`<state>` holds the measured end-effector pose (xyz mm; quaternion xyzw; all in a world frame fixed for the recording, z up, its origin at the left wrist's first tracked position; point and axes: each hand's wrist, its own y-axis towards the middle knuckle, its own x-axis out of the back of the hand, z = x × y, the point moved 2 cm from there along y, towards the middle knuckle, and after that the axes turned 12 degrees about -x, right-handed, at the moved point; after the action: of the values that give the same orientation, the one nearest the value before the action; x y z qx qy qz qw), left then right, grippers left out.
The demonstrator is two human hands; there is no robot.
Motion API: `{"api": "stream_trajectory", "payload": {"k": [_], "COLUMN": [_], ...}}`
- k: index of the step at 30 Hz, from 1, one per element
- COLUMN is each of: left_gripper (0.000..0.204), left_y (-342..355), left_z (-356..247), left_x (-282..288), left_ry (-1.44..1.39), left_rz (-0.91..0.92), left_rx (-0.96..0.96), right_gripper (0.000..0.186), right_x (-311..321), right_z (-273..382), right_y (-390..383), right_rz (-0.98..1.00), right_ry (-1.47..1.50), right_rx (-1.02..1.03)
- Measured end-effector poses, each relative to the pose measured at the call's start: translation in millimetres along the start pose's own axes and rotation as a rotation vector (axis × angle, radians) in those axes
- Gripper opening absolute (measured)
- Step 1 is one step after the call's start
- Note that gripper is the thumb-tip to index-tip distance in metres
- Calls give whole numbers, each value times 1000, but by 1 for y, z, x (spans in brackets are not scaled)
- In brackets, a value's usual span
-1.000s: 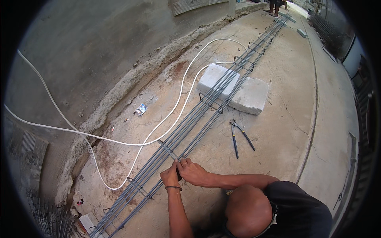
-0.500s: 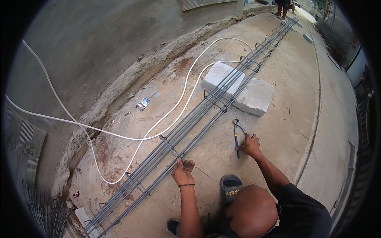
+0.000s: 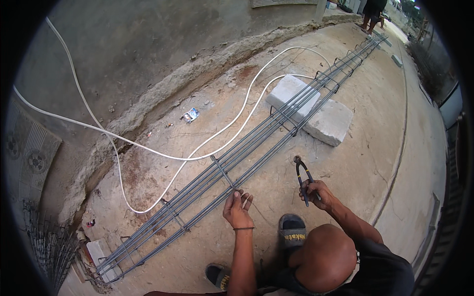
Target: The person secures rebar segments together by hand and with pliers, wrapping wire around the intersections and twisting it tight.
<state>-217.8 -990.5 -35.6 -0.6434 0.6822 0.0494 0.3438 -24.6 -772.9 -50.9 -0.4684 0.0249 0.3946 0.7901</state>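
A long rebar cage [image 3: 256, 146] of several parallel bars with bent stirrups [image 3: 223, 170] runs diagonally from the lower left to the far right. My left hand [image 3: 239, 211] is at its near edge, thumb and forefinger pinched at a stirrup corner. A thin tie wire [image 3: 259, 209] trails from those fingers; their tips partly hide it. My right hand [image 3: 318, 194] grips the dark handles of a pair of pincers [image 3: 298, 170], above the floor to the right of the cage. The pincers' head points away from me, and their handles are spread apart.
Two pale blocks [image 3: 330, 122] support the cage midway; another block [image 3: 104, 256] lies under its near end. White hose [image 3: 163, 157] loops across the floor beside the wall [image 3: 148, 54]. Dark rods [image 3: 47, 246] stand at lower left. Another person's legs [image 3: 371, 19] show at the far end.
My right hand has closed round the pincers and lifted them off the floor. My left hand stays at the same stirrup corner. The whole view has shifted slightly.
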Motion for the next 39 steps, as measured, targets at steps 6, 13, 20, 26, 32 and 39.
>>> {"api": "stream_trajectory", "payload": {"k": [6,13,20,26,32,39], "left_gripper": [38,42,47,41,46,29], "left_y": [2,-3,-5,-10,-14,-3], "left_z": [9,19,18,20,17,33], "left_x": [6,18,16,10,2,-47], "left_ry": [-53,-146,-99,-163,-387,-126], "left_rz": [159,240,307,252,236,23], "left_rx": [65,143,168,169,311,291], "right_gripper": [54,74,73,65,55,58], "right_x": [-105,-151,-154,-150,-169,-156], "right_z": [10,5,-6,-16,-2,-7], "right_y": [-47,-42,-42,-44,-51,-47], "right_rz": [466,719,674,564,205,-183], "right_ry": [19,-93,-54,62,-667,-1795], "right_rx": [-200,-554,-566,-559,-318,419]}}
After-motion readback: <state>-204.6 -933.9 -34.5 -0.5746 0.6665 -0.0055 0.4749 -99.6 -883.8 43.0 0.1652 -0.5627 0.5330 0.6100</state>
